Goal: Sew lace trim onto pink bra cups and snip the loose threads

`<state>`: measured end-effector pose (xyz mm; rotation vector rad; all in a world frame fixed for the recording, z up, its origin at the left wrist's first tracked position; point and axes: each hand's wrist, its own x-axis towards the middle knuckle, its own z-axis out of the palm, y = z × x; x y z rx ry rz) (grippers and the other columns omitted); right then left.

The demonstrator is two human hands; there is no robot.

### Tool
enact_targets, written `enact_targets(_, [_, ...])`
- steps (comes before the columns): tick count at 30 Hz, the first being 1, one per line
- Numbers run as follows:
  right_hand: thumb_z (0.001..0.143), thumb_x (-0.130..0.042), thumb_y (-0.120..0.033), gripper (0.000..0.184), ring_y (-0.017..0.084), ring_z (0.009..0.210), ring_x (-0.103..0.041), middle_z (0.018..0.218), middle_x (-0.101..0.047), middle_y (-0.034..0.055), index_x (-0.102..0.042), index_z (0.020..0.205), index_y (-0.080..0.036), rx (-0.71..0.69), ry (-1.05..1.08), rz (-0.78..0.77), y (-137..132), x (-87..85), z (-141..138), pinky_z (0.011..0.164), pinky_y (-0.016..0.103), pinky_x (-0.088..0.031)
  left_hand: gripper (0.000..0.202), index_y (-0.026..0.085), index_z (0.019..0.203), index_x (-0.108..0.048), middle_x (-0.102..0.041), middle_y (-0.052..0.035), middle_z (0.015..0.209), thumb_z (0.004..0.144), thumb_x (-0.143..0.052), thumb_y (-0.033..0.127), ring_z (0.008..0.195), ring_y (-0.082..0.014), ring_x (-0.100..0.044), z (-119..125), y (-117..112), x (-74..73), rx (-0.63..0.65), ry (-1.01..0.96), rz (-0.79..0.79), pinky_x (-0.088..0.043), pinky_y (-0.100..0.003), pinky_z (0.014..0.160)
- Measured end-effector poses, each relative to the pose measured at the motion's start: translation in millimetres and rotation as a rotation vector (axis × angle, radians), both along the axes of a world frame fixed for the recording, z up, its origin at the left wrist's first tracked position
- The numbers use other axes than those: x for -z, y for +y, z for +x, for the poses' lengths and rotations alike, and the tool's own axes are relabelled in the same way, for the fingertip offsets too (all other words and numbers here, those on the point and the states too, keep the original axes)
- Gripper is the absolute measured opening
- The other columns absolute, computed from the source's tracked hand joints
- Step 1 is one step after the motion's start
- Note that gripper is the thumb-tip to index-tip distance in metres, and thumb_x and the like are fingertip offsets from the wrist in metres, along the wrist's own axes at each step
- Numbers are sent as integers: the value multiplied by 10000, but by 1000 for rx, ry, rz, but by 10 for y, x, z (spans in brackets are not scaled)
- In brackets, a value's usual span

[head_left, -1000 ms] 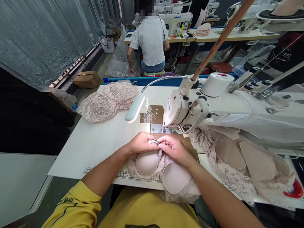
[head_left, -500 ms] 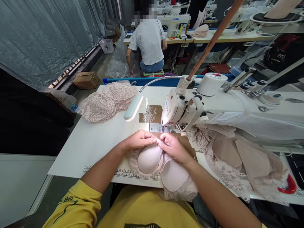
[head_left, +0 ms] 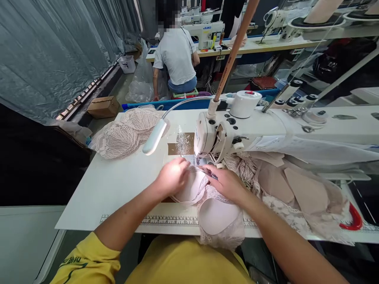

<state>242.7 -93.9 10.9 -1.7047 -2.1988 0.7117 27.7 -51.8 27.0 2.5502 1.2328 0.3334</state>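
Note:
A pale pink lace bra with molded cups lies at the front of the sewing table, one cup hanging over its edge. My left hand is closed on the upper edge of the left cup, just in front of the sewing machine. Between the fingers of my right hand is a small dark metal tool, perhaps thread snips. That hand rests by the same cup edge, close to the needle area. My fingertips partly hide the fabric edge.
A lace pile lies at the table's left back, near the lamp. More lace and cup pieces lie under the machine arm, beside a red curved handle. A person in a white shirt sits ahead, facing away.
The bra and both hands have moved forward, closer to the needle. My hands have come slightly apart, and the metal tool shows more clearly. The view has shifted a little to the right.

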Motion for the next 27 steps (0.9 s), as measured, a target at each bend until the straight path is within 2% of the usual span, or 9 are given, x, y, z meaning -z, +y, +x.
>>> enact_targets(3, [921,-422,-267,341,202,897,-636,1028,-706,41,-601,1212,-260,0,-25,85,-13,65,-31,720,263,-435,337,140,1172,-558,-569,-147,1200,898,-478,320,1087,-287,-537,136,-169,115,100,107,48,-465,-416,898])
enact_targets(5, [899,-438,-220,332,198,898,-629,1047,-690,52,-630,1168,-242,-34,-88,124,-14,100,-72,731,266,-433,385,122,1211,-533,-529,-175,1273,896,-480,337,1182,-320,-481,164,-177,170,120,157,88,-428,-465,949])
enact_targets(10, [839,-475,-157,497,209,895,-618,1085,-665,79,-516,1333,-197,-91,-242,135,2,147,-120,723,287,-429,446,113,1323,-459,-450,-182,1401,920,-437,303,1305,-327,-394,31,41,172,275,231,81,-364,-514,1018])
enact_targets(12, [846,-478,-176,493,213,882,-618,1068,-667,78,-509,1338,-198,-92,-265,141,6,168,-118,710,294,-428,470,125,1362,-432,-406,-165,1453,923,-425,294,1346,-331,-350,-35,137,157,344,257,60,-337,-528,1044])
enact_targets(17, [864,-474,-193,431,207,844,-622,1072,-668,82,-554,1287,-203,-93,-330,188,-8,206,-130,673,298,-421,508,105,1394,-405,-357,-185,1485,925,-420,298,1367,-318,-336,-70,245,177,367,248,28,-298,-534,1085])
enact_targets(22, [875,-466,-199,412,212,816,-633,1040,-680,86,-566,1275,-201,-83,-387,197,-23,202,-156,644,311,-422,534,69,1386,-413,-418,-208,1436,968,-357,396,1338,-315,-381,-37,300,254,354,214,43,-267,-540,1106])
enact_targets(27, [898,-462,-251,419,222,805,-634,1027,-690,90,-548,1303,-188,-77,-373,177,-19,195,-153,629,323,-427,544,87,1395,-406,-444,-197,1416,942,-401,390,1286,-314,-437,-53,435,261,434,201,52,-253,-526,1113])
